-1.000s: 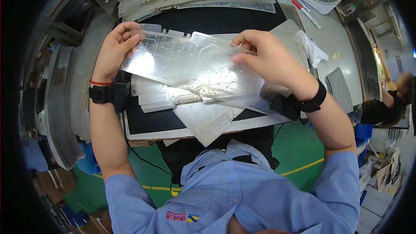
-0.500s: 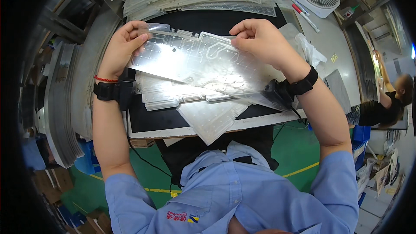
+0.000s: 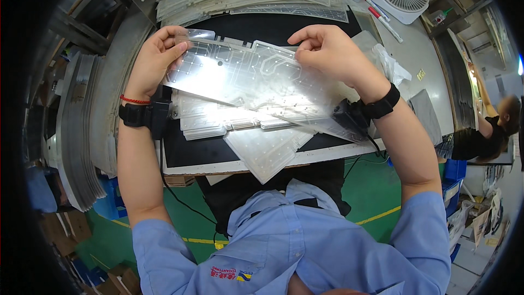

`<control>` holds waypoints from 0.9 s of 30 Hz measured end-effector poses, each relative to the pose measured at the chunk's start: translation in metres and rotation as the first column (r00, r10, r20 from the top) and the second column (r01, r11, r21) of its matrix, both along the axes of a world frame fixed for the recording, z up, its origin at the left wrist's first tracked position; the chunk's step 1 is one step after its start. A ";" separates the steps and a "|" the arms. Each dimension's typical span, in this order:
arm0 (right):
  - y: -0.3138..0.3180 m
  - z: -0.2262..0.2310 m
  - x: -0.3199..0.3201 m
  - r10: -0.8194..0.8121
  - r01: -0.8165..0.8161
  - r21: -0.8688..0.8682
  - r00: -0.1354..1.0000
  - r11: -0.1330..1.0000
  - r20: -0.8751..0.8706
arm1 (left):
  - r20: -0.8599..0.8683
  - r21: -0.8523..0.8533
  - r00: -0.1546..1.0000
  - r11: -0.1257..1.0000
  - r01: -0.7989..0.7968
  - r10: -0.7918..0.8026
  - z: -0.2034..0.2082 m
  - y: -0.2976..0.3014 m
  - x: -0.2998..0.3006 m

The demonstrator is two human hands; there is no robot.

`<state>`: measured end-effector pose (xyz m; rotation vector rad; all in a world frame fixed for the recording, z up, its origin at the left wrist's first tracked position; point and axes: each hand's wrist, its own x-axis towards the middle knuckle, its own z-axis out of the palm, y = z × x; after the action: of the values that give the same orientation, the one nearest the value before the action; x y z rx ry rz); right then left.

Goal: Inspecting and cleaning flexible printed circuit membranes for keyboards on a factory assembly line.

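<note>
In the head view, a transparent circuit-trace film (image 3: 210, 79) is gripped at its left end between thumb and fingers of the left hand (image 3: 162, 57) and is extended across the space between the hands. The thumb and fingers of the right hand (image 3: 330, 57) are brought together at its upper edge; whether the film is actually pinched there cannot be told. A stack of similar films (image 3: 202, 131) is located below the hands, with a skewed film (image 3: 267, 155) projecting toward the wearer. Creasing of the traces may be caused if unequal pull is applied by the two hands. The film's lower right part could be snagged or scratched by the black wrist unit (image 3: 352, 120) below the right hand, beside which it lies. The skewed film could be dislodged if brushed by a forearm. Print defects may be overlooked, since the surface beside the left hand is masked by strong glare.
</note>
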<state>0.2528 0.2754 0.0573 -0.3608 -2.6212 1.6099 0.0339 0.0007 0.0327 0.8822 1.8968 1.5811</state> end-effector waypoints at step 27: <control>0.012 -0.007 -0.006 -0.003 0.005 -0.188 1.000 0.982 0.012 | -0.035 -0.010 0.998 0.999 -0.048 0.048 0.003 0.003 0.004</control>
<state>0.2472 0.2870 0.0503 -0.3843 -2.4806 1.8647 0.0379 0.0037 0.0359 0.8714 1.9630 1.5909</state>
